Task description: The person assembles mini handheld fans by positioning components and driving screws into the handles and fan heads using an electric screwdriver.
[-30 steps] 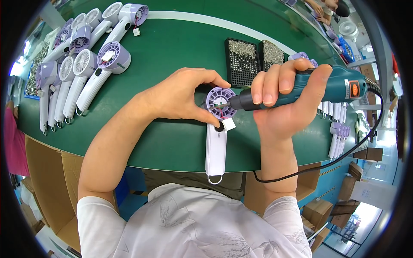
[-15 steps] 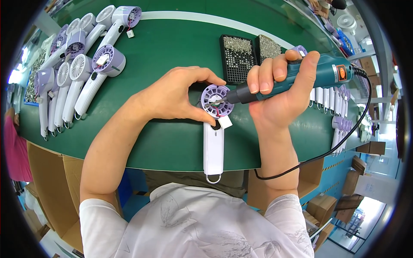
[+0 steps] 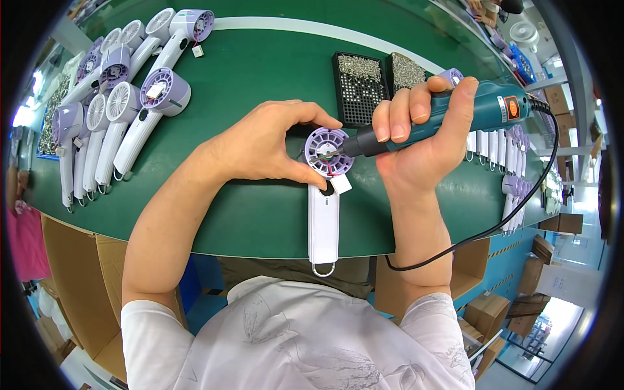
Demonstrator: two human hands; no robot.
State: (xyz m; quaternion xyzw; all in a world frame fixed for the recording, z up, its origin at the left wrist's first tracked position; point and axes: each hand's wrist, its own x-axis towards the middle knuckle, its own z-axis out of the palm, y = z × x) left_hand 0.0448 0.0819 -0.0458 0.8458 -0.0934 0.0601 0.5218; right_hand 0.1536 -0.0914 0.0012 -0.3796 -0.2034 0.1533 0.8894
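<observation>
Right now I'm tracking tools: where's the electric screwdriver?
Head view, right of centre: the electric screwdriver is in the right hand, its bit at the handheld fan.

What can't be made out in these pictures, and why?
In the head view:
Slim metal bit: tip unclear, too small, inside the round lilac plastic fan head.
Teal electric screwdriver: grip partly behind the right hand.
Silvery metal pieces in the black rectangular tray: too small to count.
Pink-clothed person: cut by lens rim.

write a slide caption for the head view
Left hand grips a handheld fan; right hand holds a corded screwdriver.
</observation>
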